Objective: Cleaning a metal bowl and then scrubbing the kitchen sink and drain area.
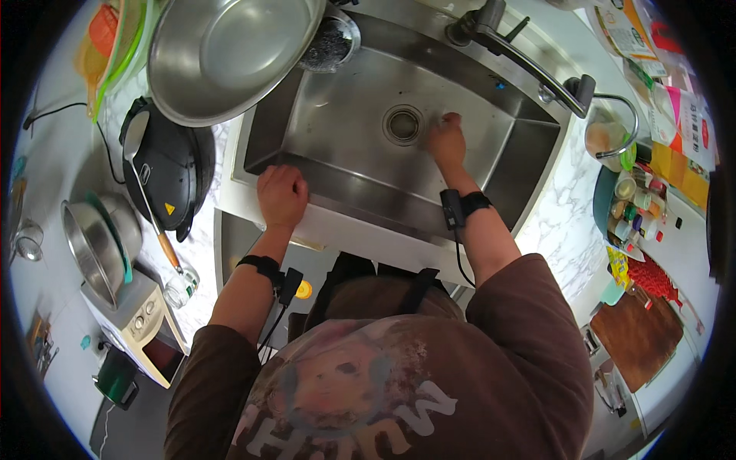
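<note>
My left hand (282, 196) rests, fingers curled, on the front rim of the stainless steel sink (351, 103). Down inside the basin, my right hand (447, 141) is just right of the drain strainer (403, 125); its fingers are bent, and whether they hold something small does not show. Above the sink's back right edge extends a dark faucet (535, 66). A large metal bowl (230, 57) overlaps the back left corner. Beside it, a steel wool scourer (328, 45) lies in a small holder. A small blue bit (500, 85) clings to the back wall of the basin.
Left of the sink stand a black electric pan (167, 167) with a spatula (144, 178) across it, a glass jar (181, 289), nested bowls (92, 247) and a toaster oven (144, 333). On the right are seasoning bottles (635, 207), food packages (684, 121) and a wooden cutting board (637, 339).
</note>
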A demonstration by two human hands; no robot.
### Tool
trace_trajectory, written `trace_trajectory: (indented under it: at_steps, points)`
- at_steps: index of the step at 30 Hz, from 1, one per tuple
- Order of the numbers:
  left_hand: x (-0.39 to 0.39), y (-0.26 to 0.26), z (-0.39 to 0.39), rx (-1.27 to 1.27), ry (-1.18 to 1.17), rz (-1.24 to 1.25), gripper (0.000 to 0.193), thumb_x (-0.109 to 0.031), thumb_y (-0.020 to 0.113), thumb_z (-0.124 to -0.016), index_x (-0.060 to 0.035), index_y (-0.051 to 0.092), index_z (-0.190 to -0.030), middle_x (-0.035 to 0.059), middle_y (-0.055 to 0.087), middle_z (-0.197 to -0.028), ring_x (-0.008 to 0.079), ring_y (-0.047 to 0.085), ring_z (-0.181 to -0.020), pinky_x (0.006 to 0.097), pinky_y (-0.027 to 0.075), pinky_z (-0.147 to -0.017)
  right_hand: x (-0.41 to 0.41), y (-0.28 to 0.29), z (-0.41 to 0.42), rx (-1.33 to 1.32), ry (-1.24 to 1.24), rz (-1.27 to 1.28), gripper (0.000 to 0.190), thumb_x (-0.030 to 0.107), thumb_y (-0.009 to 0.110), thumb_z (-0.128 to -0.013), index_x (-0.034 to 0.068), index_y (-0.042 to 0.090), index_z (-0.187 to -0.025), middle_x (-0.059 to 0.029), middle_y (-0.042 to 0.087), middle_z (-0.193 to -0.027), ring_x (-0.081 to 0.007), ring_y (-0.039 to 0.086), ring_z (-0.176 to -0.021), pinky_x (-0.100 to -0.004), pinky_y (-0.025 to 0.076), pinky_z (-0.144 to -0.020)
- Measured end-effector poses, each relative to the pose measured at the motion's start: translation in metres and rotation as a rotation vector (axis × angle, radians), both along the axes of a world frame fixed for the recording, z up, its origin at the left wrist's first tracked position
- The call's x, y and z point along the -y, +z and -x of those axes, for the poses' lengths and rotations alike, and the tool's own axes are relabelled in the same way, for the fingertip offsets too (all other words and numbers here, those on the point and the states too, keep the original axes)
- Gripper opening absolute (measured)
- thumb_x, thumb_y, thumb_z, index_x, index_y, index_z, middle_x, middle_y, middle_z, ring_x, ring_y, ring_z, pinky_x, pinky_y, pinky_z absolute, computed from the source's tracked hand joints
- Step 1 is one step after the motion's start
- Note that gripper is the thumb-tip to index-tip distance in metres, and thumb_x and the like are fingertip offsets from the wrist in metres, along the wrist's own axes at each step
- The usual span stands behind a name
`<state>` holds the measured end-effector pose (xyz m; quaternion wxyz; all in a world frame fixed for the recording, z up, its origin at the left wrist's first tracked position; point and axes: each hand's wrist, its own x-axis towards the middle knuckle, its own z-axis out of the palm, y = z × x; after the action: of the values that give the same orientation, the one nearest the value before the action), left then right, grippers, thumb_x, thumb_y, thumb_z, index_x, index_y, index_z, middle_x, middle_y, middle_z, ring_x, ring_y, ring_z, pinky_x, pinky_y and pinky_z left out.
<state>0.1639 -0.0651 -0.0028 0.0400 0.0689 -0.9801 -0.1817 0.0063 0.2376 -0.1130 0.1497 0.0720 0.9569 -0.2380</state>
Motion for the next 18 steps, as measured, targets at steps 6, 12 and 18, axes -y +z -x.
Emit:
trace_trajectory:
  at_steps: [6,12,18]
  points:
    - [0.002,0.003,-0.001,-0.019,-0.016,0.002,0.002,-0.009,0.060,-0.072,-0.0091,0.058,-0.072,0.0063,0.059,-0.075,0.0289,0.055,-0.078,0.0413,0.043,-0.073,-0.133,-0.034,0.035,-0.565,-0.159,-0.059,0.024,0.006,0.058,-0.082,0.001,0.057,-0.105,-0.0185,0.057,-0.106,-0.0321,0.058,-0.095,-0.0403,0.045,-0.084]
    - [-0.011,-0.002,0.013,-0.020,-0.044,-0.038,0.001,-0.009,0.059,-0.073,-0.0089,0.058,-0.073,0.0062,0.058,-0.075,0.0288,0.055,-0.077,0.0414,0.042,-0.071,-0.149,-0.107,0.056,-0.597,-0.651,0.647,0.020,0.013,0.060,-0.088,0.000,0.058,-0.103,-0.0107,0.059,-0.102,-0.0230,0.056,-0.090,-0.0355,0.046,-0.080]
    - [-0.003,0.001,0.003,0.023,-0.030,0.029,0.004,-0.010,0.058,-0.076,-0.0081,0.058,-0.072,0.0067,0.059,-0.075,0.0292,0.055,-0.077,0.0412,0.042,-0.072,-0.002,-0.088,-0.017,-0.345,-0.427,0.786,0.019,0.006,0.062,-0.086,-0.002,0.058,-0.103,-0.0108,0.057,-0.097,-0.0212,0.055,-0.080,-0.0349,0.047,-0.073]
